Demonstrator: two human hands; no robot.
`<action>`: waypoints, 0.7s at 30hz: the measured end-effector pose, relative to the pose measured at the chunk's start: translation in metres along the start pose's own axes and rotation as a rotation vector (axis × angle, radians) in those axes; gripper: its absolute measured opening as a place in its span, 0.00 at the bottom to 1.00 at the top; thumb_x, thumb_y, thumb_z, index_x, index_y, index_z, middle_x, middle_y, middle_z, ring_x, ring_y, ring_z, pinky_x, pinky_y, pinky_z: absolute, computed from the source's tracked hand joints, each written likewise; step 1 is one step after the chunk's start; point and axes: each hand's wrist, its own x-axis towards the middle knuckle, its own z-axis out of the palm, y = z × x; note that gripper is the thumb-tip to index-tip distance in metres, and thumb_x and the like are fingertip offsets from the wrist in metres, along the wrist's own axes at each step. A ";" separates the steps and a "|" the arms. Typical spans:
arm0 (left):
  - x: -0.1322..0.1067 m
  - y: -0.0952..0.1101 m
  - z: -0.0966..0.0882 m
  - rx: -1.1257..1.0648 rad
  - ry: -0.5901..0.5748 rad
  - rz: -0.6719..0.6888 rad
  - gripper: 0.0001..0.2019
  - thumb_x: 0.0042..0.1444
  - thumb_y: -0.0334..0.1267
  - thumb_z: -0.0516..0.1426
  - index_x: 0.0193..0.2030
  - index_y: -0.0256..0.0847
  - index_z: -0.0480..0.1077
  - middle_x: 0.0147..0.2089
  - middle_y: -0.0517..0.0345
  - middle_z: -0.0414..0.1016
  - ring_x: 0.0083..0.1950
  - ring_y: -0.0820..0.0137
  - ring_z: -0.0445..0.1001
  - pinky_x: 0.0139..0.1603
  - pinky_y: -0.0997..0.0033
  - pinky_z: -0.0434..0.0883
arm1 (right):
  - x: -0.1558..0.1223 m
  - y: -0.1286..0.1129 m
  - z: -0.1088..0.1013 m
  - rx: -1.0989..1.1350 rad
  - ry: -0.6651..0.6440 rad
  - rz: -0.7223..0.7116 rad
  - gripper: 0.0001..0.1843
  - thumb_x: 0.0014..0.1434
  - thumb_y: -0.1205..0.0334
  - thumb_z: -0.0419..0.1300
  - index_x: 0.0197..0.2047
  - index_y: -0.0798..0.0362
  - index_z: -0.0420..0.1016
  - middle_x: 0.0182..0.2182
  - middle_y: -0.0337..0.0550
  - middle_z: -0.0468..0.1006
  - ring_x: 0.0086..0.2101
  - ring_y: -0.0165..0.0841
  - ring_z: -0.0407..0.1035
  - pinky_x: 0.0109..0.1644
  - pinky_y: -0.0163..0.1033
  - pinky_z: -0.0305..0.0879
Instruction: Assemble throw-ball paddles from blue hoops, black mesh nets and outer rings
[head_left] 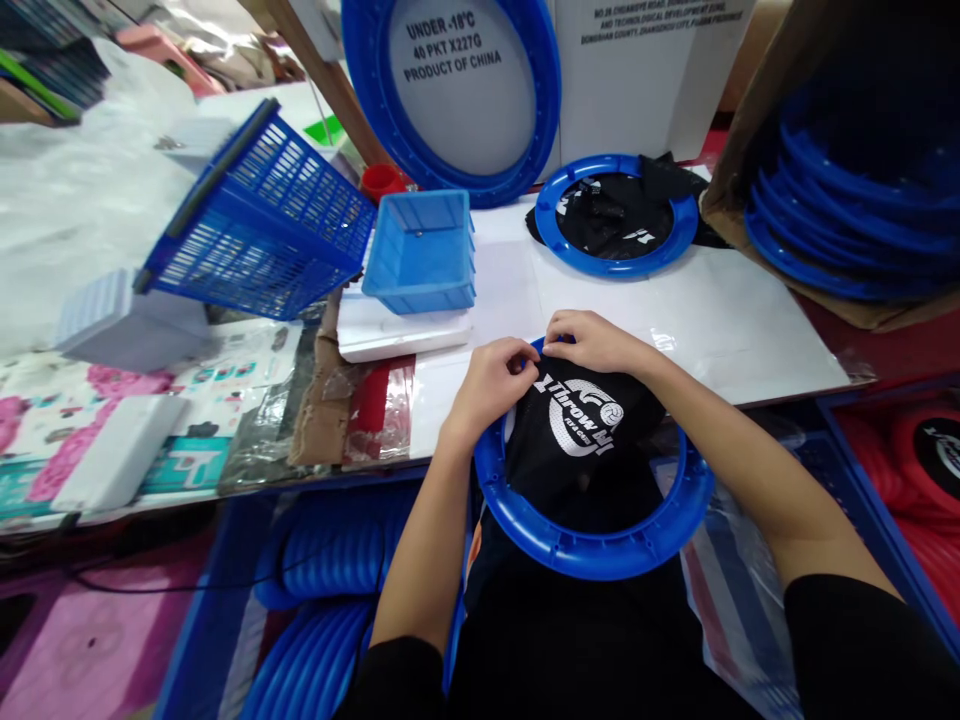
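Observation:
A blue plastic ring (592, 555) leans from the table's front edge toward my body. Black fabric with white "Throw" lettering (577, 420) hangs across its opening, attached at the far side and loose at the near side. At the ring's far left rim, my left hand (491, 385) is closed, thumb and fingers pinching the fabric's edge. My right hand (596, 340) is closed just beside it, its fingertips pressing the same edge against the rim. Both fingertips partly hide that stretch of rim.
Another blue ring with black fabric (615, 265) lies at the back of the white tabletop (720, 320). A large blue ring (551, 90) leans on a carton. Left of it are a blue tray (420, 255) and a tilted basket (262, 220). Stacked rings (847, 230) fill a box at right.

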 end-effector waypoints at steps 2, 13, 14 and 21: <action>0.001 0.001 0.000 0.013 -0.015 -0.014 0.10 0.52 0.26 0.57 0.36 0.39 0.79 0.32 0.60 0.78 0.33 0.71 0.73 0.40 0.70 0.70 | 0.000 -0.001 0.001 -0.033 0.007 0.012 0.06 0.64 0.67 0.63 0.34 0.55 0.79 0.36 0.41 0.75 0.38 0.33 0.70 0.45 0.40 0.63; -0.003 0.024 0.007 0.287 -0.114 -0.032 0.11 0.64 0.29 0.53 0.42 0.36 0.77 0.45 0.48 0.82 0.47 0.62 0.79 0.53 0.63 0.74 | -0.002 -0.002 0.004 -0.211 0.031 -0.017 0.09 0.63 0.63 0.59 0.32 0.52 0.77 0.35 0.47 0.77 0.39 0.39 0.73 0.46 0.44 0.66; -0.004 0.027 0.007 0.329 -0.134 -0.031 0.11 0.67 0.33 0.52 0.44 0.36 0.77 0.45 0.47 0.81 0.47 0.61 0.80 0.52 0.62 0.75 | -0.001 0.000 0.003 -0.227 0.021 -0.040 0.10 0.64 0.61 0.57 0.32 0.52 0.77 0.35 0.47 0.78 0.38 0.40 0.73 0.45 0.44 0.67; -0.006 0.034 0.012 0.550 -0.228 -0.136 0.17 0.74 0.43 0.48 0.55 0.34 0.71 0.54 0.40 0.78 0.57 0.53 0.78 0.50 0.56 0.78 | -0.068 0.024 0.006 -0.547 0.157 -0.157 0.15 0.62 0.52 0.56 0.48 0.36 0.80 0.49 0.59 0.80 0.50 0.59 0.74 0.50 0.66 0.71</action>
